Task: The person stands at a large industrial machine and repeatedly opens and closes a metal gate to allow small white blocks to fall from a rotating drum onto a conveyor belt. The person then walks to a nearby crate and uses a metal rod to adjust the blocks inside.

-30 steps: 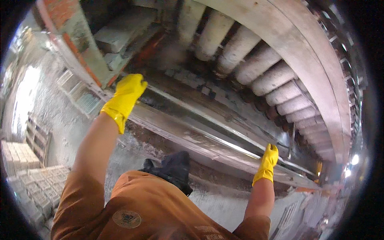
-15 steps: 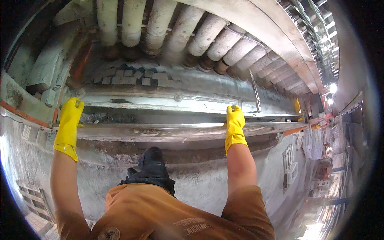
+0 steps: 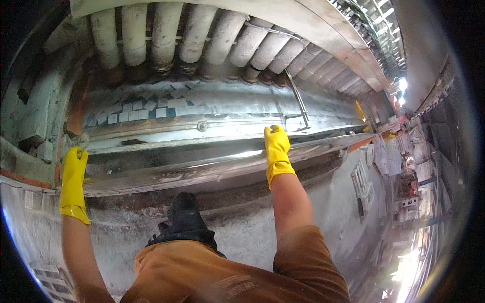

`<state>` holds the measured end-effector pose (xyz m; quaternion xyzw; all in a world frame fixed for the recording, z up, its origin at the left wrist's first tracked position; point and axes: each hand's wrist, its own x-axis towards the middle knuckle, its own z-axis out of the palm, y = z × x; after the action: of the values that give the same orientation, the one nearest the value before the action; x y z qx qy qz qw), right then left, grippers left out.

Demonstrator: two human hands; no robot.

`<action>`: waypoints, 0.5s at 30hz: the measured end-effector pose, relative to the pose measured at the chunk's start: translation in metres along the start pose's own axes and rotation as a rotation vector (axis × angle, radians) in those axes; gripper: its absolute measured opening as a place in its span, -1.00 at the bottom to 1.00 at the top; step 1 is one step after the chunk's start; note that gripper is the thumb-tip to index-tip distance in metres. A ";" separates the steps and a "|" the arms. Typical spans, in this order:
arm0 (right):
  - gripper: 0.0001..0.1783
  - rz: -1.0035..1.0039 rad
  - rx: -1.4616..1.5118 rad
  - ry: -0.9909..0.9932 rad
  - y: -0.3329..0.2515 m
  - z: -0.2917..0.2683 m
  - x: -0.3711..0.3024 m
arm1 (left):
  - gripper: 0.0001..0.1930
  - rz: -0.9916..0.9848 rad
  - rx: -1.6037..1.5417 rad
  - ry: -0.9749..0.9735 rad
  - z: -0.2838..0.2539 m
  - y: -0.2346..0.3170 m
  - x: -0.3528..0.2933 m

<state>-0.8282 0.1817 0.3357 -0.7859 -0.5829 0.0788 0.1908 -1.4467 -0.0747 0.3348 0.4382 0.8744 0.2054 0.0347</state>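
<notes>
Both my hands wear yellow rubber gloves, held wide apart at a long metal panel (image 3: 217, 169) in front of my body. My right hand (image 3: 277, 149) is closed over the panel's upper edge, right of its middle. At the panel's left end my left hand (image 3: 74, 174) has its fingers curled against the edge; the fingertips are partly hidden. Beyond the panel, across a dark gap, runs a pale metal ledge (image 3: 177, 130) with a round bolt (image 3: 202, 126). Several small pale square tiles (image 3: 134, 111) lie scattered behind that ledge.
A row of thick dusty cylinders (image 3: 197, 35) stands beyond the tiles, under a curved metal cover (image 3: 303, 25). A thin metal arm (image 3: 298, 98) slants down to the ledge. My dark boot (image 3: 184, 212) is below the panel. Pallets (image 3: 361, 187) lean at the right.
The whole view has shifted and tilted, so the tiles, ledge and both hands appear farther left. Both gloves stay at the panel, whose upper face now shines more brightly.
</notes>
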 end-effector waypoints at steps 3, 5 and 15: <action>-0.47 0.003 -0.002 0.002 -0.003 0.001 0.000 | -0.66 -0.003 -0.044 -0.006 0.005 -0.010 0.001; -0.47 0.014 -0.006 -0.005 -0.004 0.001 -0.001 | -0.68 0.007 -0.059 -0.006 0.008 -0.014 0.004; -0.49 0.030 0.012 0.012 0.000 0.005 0.001 | -0.69 0.019 -0.107 0.042 0.023 -0.029 0.009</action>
<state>-0.8293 0.1836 0.3310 -0.7940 -0.5692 0.0803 0.1977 -1.4686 -0.0756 0.3038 0.4395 0.8586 0.2613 0.0378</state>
